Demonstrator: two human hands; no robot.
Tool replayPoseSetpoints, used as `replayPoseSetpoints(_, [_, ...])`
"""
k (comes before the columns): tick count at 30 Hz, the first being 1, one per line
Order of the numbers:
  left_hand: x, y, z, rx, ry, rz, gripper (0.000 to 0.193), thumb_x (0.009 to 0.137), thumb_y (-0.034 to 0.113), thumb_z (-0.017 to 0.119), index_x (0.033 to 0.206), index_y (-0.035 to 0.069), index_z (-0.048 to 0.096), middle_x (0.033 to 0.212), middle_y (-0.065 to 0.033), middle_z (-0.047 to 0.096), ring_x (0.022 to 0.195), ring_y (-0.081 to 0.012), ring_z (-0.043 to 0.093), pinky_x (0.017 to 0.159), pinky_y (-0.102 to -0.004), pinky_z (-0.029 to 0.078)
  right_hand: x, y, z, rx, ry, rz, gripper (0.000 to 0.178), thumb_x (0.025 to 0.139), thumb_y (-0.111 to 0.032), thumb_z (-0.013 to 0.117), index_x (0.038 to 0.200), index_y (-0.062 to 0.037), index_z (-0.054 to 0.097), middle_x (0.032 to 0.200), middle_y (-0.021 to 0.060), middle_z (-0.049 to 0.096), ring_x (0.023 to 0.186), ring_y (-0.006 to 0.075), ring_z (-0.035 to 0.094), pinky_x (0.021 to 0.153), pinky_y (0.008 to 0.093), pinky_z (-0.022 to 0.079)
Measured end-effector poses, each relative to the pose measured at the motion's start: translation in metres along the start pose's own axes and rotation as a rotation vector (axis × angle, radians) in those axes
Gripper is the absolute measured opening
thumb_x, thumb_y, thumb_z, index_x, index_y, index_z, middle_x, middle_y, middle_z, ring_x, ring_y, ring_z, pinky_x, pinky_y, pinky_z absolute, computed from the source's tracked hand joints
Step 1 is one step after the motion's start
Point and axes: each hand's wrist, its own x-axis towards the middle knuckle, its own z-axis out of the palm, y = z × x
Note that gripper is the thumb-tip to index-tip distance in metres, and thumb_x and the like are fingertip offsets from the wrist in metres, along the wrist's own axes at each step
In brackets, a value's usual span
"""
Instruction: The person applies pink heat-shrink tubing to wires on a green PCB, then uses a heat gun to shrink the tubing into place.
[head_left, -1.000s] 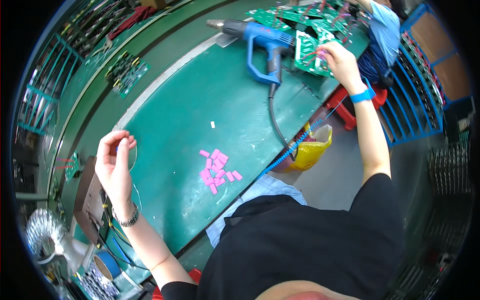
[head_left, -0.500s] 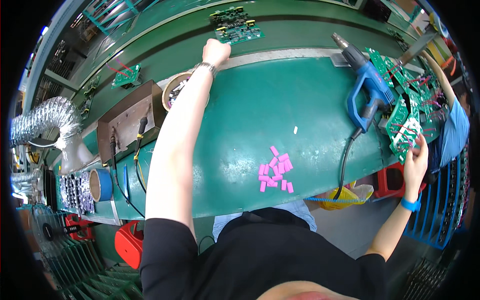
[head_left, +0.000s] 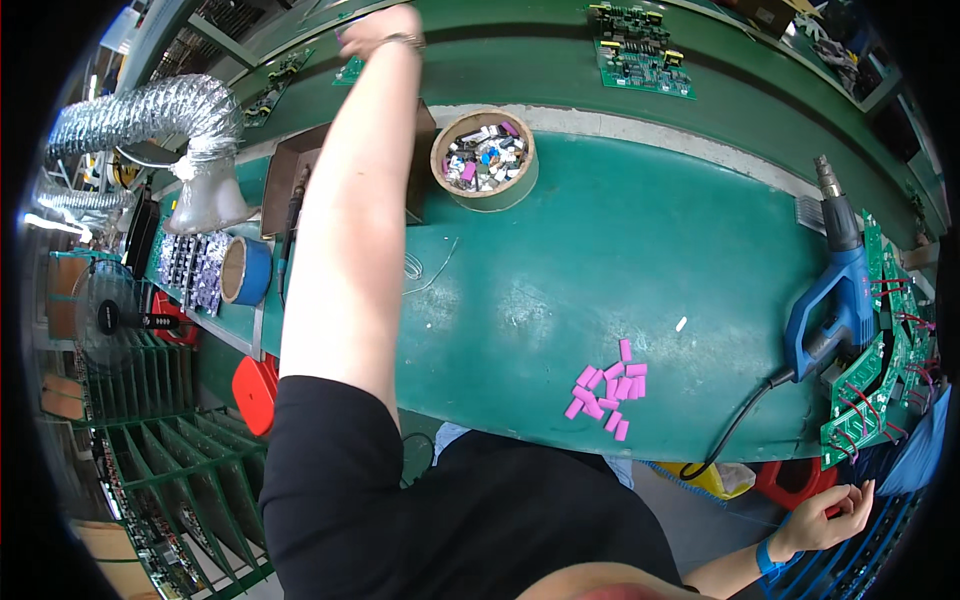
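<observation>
My left hand [head_left: 385, 28] reaches to the far left, over the back ledge, its fingers blurred. Just beneath it a green circuit board [head_left: 348, 70] is partly hidden by my wrist. I cannot make out whether the fingers touch the board or its wires. Down at the right, off the bench's edge, my right hand [head_left: 830, 515] is empty, with loosely bent fingers and the thumb apart. Above it lie several green circuit boards with red wires [head_left: 865, 400]. Pink tube pieces [head_left: 612, 388] are scattered on the green bench top [head_left: 560, 260].
A blue heat gun [head_left: 840, 290] with a black cord lies at the right. A round tub [head_left: 487, 160] of small parts stands beside a brown metal box [head_left: 420, 150]. A blue tape roll [head_left: 247, 270] and a silver duct [head_left: 150, 115] are left. More boards [head_left: 640, 55] lie on the back ledge.
My view has turned left. My left hand has gone from beside the boards on the back ledge to the board farther left. My right hand has come off the wired boards and dropped lower.
</observation>
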Motion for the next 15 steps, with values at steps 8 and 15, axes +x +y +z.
replayPoseSetpoints(8, [0.114, -0.057, 0.029, -0.011, -0.774, 0.321, 0.022, 0.081, 0.011, 0.068, 0.103, 0.011, 0.069, 0.096, 0.0034, 0.067, 0.072, -0.0077, 0.056, 0.063, -0.0232, 0.047, 0.014, -0.018, 0.015, 0.098, 0.054, -0.107, 0.023, 0.084, 0.009, 0.063, 0.106, 0.0063, 0.062, 0.106, 0.015, 0.061, 0.073, 0.0141, 0.058, 0.061, 0.0236, 0.05])
replayPoseSetpoints(15, [0.131, -0.043, 0.04, -0.207, -0.702, 0.304, 0.033, 0.078, 0.024, 0.077, 0.099, 0.002, 0.066, 0.093, -0.0035, 0.068, 0.081, -0.0167, 0.067, 0.065, -0.0278, 0.058, -0.007, -0.13, 0.04, 0.598, -0.587, -0.158, 0.034, 0.08, 0.004, 0.06, 0.112, -0.007, 0.063, 0.107, 0.011, 0.062, 0.09, 0.0255, 0.062, 0.077, 0.0342, 0.051])
